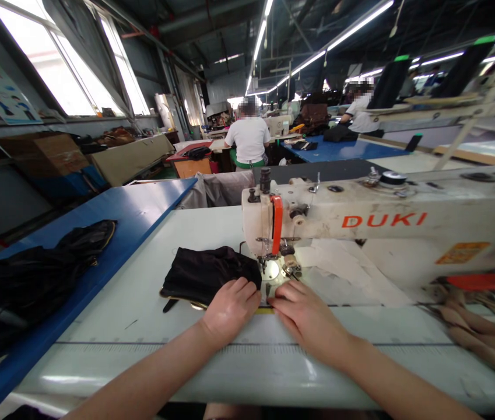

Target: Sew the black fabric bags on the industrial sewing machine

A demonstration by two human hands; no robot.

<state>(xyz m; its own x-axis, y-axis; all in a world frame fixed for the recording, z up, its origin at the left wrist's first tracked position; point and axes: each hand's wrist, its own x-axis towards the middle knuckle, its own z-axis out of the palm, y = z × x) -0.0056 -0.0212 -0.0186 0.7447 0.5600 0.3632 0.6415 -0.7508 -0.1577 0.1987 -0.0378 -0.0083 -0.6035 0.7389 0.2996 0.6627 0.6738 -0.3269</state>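
Observation:
A white sewing machine (382, 219) marked DUKI stands on the pale table (142, 326), its needle and presser foot (269, 265) lit by a small lamp. A black fabric piece with a zipper edge (207, 271) lies just left of the needle. My left hand (230, 309) rests on the fabric's near right corner, fingers curled and pressing down. My right hand (304, 315) lies flat on the table beside it, fingers stretched toward the presser foot and touching the fabric's edge.
A heap of black fabric (24, 286) lies on the blue table (142, 204) to the left. Tan strips (478, 335) lie at the right under the machine arm. Two people sit working at benches further back (249, 140).

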